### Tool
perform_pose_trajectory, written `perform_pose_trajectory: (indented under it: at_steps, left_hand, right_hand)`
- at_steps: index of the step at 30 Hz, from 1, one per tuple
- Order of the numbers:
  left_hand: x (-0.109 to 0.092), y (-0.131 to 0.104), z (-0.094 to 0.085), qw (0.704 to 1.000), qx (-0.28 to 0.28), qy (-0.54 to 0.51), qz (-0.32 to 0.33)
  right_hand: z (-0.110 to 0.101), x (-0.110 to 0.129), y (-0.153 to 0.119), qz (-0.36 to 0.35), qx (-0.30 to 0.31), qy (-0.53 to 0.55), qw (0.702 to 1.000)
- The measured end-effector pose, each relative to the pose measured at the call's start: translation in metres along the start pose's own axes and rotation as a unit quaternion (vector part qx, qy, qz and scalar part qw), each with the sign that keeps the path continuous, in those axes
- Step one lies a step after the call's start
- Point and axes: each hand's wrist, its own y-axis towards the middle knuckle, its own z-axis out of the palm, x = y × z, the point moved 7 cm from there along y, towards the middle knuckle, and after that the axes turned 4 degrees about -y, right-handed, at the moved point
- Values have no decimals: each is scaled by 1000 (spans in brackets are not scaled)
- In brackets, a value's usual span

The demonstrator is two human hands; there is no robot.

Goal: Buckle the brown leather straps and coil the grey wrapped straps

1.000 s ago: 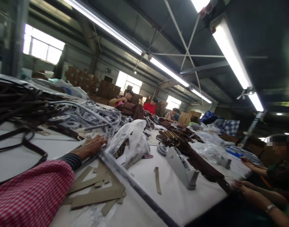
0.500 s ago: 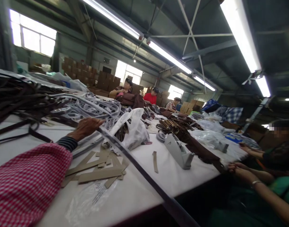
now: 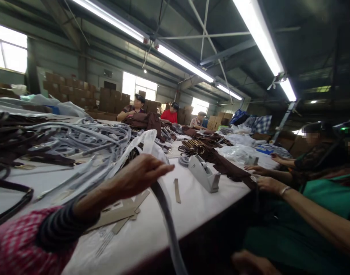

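My left hand (image 3: 143, 173), in a checked sleeve with a striped cuff, reaches over the table with its fingers closed on a strap (image 3: 167, 214). The strap looks dark under a pale, see-through wrapping. It hangs from the hand in a curve over the table edge, and its lower end leaves the picture. A hand that appears to be my right hand (image 3: 253, 263) shows blurred at the bottom edge; its fingers cannot be made out. Beneath my left forearm lie flat tan strips (image 3: 117, 217). Just behind my left hand stands a white plastic bag (image 3: 149, 141).
A grey tape dispenser (image 3: 203, 173) and a single tan strip (image 3: 177, 191) are on the white table. Wrapped straps (image 3: 100, 133) heap up at left, brown straps (image 3: 203, 145) further back. At right, a co-worker's hands (image 3: 268, 183) touch a brown piece at the edge.
My left hand has moved right and nearer with the strap, which now hangs slacker and more steeply. The view has turned to the right. A blurred hand has appeared at the bottom.
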Motion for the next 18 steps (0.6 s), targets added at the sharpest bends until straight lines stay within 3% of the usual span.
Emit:
perform_pose_trajectory:
  at_steps: [3,5,8,10,13,15,18]
  left_hand:
    - [-31,0,66,991,64,95,68]
    - [-39,-2,90,980,99,130,114]
    - [-28,-4,94,973,179,82,121]
    - [-7,-7,91,962,267,1,62]
    - [20,-17,93,911,385,-151,-11]
    - [34,-18,99,893,388,-226,-39]
    - [52,-15,112,884,345,-302,-88]
  right_hand:
    - [40,31,7,-49,29,78,995]
    - [58,56,22,-94,55,199,974]
    - [72,64,41,-56,71,306,948]
    - [69,55,44,-33,50,283,957]
    - [57,37,39,-20,17,226,974]
    - [51,29,36,-10,10,207,978]
    - [48,30,38,-3,7,196,981]
